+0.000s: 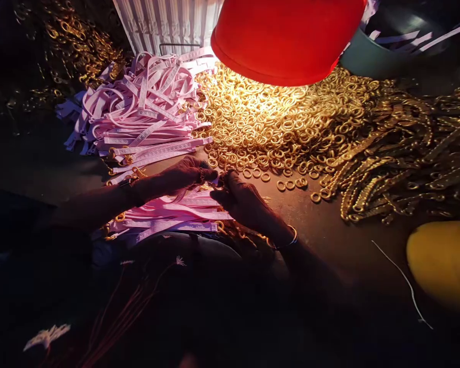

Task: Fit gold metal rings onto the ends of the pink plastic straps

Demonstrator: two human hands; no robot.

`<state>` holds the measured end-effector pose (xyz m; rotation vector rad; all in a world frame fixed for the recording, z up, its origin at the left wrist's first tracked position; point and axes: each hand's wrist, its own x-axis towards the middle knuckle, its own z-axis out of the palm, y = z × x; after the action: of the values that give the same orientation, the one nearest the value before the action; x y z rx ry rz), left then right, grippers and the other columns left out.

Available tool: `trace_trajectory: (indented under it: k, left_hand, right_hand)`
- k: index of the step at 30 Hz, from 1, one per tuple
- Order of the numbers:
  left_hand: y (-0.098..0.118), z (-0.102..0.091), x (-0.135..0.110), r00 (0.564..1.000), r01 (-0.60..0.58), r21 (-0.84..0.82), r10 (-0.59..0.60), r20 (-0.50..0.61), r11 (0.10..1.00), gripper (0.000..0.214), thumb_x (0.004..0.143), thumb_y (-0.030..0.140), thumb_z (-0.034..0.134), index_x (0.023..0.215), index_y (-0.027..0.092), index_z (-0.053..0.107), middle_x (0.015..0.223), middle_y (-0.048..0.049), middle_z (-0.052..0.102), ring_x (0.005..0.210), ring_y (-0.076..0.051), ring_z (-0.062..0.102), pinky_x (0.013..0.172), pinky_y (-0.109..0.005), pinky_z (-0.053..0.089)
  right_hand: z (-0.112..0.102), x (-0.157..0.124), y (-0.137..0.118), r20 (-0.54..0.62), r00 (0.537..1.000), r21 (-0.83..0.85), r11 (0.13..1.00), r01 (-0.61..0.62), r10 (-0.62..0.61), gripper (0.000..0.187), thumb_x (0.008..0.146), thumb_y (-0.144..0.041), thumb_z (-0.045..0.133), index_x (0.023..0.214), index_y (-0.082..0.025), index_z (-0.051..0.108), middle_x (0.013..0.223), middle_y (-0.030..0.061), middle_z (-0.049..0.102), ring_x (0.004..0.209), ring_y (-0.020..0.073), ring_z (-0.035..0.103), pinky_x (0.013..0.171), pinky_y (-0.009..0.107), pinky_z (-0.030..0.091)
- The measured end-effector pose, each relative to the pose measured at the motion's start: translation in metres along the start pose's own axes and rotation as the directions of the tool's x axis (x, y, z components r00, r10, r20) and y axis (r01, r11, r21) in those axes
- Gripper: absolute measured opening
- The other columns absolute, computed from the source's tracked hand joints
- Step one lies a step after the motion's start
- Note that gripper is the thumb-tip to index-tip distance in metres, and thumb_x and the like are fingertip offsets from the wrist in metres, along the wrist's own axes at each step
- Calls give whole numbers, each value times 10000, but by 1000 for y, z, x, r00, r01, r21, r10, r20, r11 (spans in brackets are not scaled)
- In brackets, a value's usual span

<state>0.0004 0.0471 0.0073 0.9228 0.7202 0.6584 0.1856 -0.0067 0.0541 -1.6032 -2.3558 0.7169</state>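
While the left hand (184, 176) and the right hand (249, 204) meet above the pink straps (184, 210) near the front edge of the table (329, 230), both pinching what seems a small gold ring (219, 180), the work probably needs a firm pinch held in the light of the lamp (287, 36).

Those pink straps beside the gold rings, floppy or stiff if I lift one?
Probably floppy: the pink straps loop and curl in their heap. Likely light, since they look thin and flat. They may snag on each other, as they lie crossed and tangled.
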Motion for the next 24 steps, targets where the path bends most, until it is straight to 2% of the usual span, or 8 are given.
trace_trajectory:
  k: [5, 8, 11, 13, 16, 20, 24]
  left_hand:
    - [-29, 12, -27, 999, 13, -6, -13, 52, 1000, 409, 609, 414, 880, 611, 109, 608, 473, 43, 450, 441, -34, 338, 439, -193, 209]
    - [-37, 22, -43, 998, -32, -1, 32, 50, 999, 434, 624, 465, 861, 623, 106, 617, 500, 33, 481, 467, -44, 365, 449, -193, 258]
    - [-41, 27, -53, 995, -97, 27, 97, -4, 995, 431, 659, 484, 839, 680, 99, 648, 552, 19, 525, 499, -55, 391, 467, -198, 296]
    - [-45, 28, -55, 989, -140, 25, 141, -35, 990, 430, 678, 488, 827, 677, 102, 640, 567, 20, 521, 512, -58, 396, 481, -200, 314]
    - [-54, 26, -50, 988, -152, -13, 152, -26, 988, 438, 697, 497, 813, 659, 102, 629, 578, 11, 529, 517, -60, 408, 495, -205, 337]
    - [-60, 24, -41, 994, -109, -89, 109, -15, 990, 488, 642, 528, 838, 613, 101, 604, 547, 4, 518, 511, -66, 421, 491, -207, 337]
    - [-54, 27, -37, 996, -87, -100, 86, -9, 991, 532, 606, 551, 849, 561, 115, 548, 503, 27, 450, 467, -43, 337, 447, -195, 250]
  right_hand:
    - [20, -33, -12, -37, 997, 21, 998, -63, 64, 183, 906, -347, 565, 951, -190, 483, 757, 32, 600, 595, 133, 507, 556, 248, 267]
    - [28, -42, -12, -36, 996, 107, 991, -78, 83, 212, 913, -387, 551, 959, -194, 476, 753, 32, 607, 599, 139, 529, 549, 247, 293]
    - [33, -44, -10, -43, 993, 181, 979, -96, 106, 222, 934, -413, 513, 958, -197, 464, 754, 34, 610, 588, 130, 508, 541, 253, 317]
    - [35, -41, -8, -15, 997, 244, 967, -72, 78, 220, 946, -418, 487, 939, -201, 449, 752, 26, 603, 587, 119, 486, 541, 253, 333]
    - [38, -34, -5, 30, 999, 294, 955, -24, 16, 255, 951, -447, 458, 893, -201, 423, 769, 23, 584, 614, 115, 471, 560, 259, 352]
    - [39, -26, -4, 87, 996, 247, 969, -11, -10, 243, 930, -425, 441, 868, -192, 415, 776, 33, 552, 629, 119, 441, 573, 272, 340]
    - [31, -22, -6, 153, 988, 146, 989, -19, -3, 144, 909, -309, 498, 904, -169, 469, 796, 32, 562, 636, 107, 411, 587, 261, 307]
